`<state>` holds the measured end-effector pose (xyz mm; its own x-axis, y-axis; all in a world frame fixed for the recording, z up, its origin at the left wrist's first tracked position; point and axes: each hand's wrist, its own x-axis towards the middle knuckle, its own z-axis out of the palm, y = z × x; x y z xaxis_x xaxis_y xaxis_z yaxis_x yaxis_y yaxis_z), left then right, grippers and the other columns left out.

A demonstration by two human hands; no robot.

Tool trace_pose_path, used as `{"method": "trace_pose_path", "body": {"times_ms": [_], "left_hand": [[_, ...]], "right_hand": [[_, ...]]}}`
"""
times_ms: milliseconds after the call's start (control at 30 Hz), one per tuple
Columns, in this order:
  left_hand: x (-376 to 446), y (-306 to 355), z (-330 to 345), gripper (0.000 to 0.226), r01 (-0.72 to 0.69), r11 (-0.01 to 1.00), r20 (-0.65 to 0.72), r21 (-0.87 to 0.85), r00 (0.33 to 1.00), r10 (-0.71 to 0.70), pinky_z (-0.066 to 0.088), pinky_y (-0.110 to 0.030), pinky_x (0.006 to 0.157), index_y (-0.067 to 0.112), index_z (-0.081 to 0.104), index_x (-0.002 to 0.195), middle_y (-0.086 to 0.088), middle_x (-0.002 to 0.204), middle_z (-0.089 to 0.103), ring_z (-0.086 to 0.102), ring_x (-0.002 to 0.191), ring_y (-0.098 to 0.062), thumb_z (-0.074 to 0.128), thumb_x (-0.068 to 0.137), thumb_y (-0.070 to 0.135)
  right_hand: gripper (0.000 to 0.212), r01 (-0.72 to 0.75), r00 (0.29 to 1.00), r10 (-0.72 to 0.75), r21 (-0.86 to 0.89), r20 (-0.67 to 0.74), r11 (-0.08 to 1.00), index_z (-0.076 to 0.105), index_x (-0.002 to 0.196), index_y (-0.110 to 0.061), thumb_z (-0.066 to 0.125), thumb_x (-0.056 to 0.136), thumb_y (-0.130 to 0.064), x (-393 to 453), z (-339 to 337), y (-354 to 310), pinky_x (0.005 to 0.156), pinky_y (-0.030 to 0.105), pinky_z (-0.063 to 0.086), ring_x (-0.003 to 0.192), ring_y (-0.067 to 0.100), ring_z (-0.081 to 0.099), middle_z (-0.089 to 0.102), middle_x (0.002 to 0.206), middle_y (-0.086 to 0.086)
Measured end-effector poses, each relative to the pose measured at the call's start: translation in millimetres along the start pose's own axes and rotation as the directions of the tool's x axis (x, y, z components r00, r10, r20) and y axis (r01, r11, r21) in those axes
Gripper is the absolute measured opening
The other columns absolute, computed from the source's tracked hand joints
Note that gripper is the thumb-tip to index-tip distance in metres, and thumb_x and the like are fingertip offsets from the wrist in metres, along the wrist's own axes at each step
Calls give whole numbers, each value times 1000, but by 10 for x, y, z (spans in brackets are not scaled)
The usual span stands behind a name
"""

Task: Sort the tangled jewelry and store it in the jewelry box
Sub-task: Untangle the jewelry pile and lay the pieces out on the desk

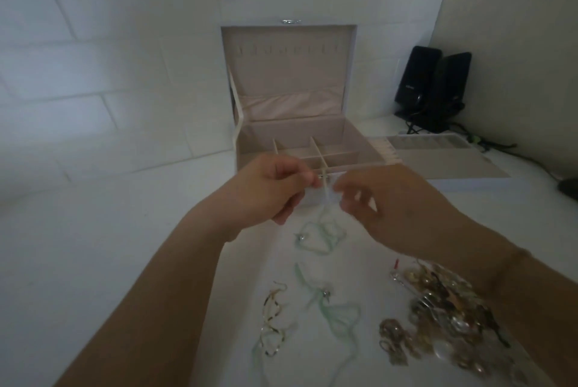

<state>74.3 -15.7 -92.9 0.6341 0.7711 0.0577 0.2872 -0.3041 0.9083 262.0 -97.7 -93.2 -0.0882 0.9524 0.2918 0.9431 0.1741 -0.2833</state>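
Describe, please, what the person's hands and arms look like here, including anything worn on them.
Both forearms are bare to the frame's edge, with no sleeves showing. The left hand shows no ring or watch. The right hand shows none either; a faint line crosses its wrist, too blurred to identify.

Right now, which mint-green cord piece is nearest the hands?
The upper green cord, looped just below both hands; the other green cord lies nearer the camera, between the chain and the pile.

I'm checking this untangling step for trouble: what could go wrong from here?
1. Both hands, left and right, pinch a small blurred piece; if either grip slips, it may drop.
2. The mint green cord hanging from it could catch on the second mint cord lying below.
3. The right forearm hovers over the tangled pile and might scatter it.
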Motion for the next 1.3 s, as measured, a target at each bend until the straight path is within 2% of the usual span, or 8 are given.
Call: {"method": "trace_pose_path", "body": {"times_ms": [167,333,500,633,767,1000,1100,1300], "left_hand": [[27,-33,107,13,-24,969,76,245,997,5,50,-21,51,18,70,101,6,67,59,52,50,-6,63,94,25],[52,-105,138,30,-150,868,167,474,983,79,42,-9,60,28,68,111,9,80,64,52,58,3,76,82,31],[66,-189,198,23,-163,758,219,632,975,27,43,-21,60,36,67,97,12,66,54,49,58,-1,77,78,42],[95,-226,206,10,-112,653,72,749,993,89,35,-20,65,31,68,96,16,67,48,49,67,1,66,86,31],[90,-253,185,6,-45,623,-46,781,991,128,37,-24,66,30,64,90,11,80,52,55,83,-15,61,85,28],[69,-124,19,26,2,776,-242,631,951,194,46,-24,66,24,73,91,9,65,59,55,63,-13,54,80,10],[56,-79,26,24,-22,824,-300,566,926,231,52,-26,66,20,75,86,3,69,69,64,66,-15,56,79,8],[66,-94,60,23,-78,803,-202,590,949,241,53,-27,64,24,73,89,-1,71,71,59,56,-6,58,80,9]], "right_hand": [[48,264,902,-230,-46,365,963,50,118,-44,47,77,-70,-403,41,-338,83,28,44,95,0,47,54,98,-20],[13,355,898,-367,93,242,930,66,94,-36,60,84,-43,-422,190,-264,74,31,49,86,6,54,62,91,-16],[11,81,967,-192,510,168,856,66,77,-34,71,82,-26,-400,-166,-15,63,18,49,65,12,61,67,78,-8],[8,-14,998,53,839,-18,543,69,78,-17,64,73,-15,-250,-244,174,55,31,50,57,24,60,66,68,13],[6,-76,988,150,939,26,336,65,84,-3,60,81,-2,-10,-142,184,64,31,57,68,22,68,68,73,13],[14,-266,964,143,777,225,570,68,80,-5,62,84,6,255,262,43,73,27,59,77,21,70,71,84,20],[38,-278,960,139,803,242,527,69,83,-14,51,84,18,270,324,39,79,30,58,78,18,67,71,79,4],[69,-274,944,3,781,329,562,64,98,-30,38,78,32,157,278,99,87,21,51,102,3,63,69,106,-9]]}}
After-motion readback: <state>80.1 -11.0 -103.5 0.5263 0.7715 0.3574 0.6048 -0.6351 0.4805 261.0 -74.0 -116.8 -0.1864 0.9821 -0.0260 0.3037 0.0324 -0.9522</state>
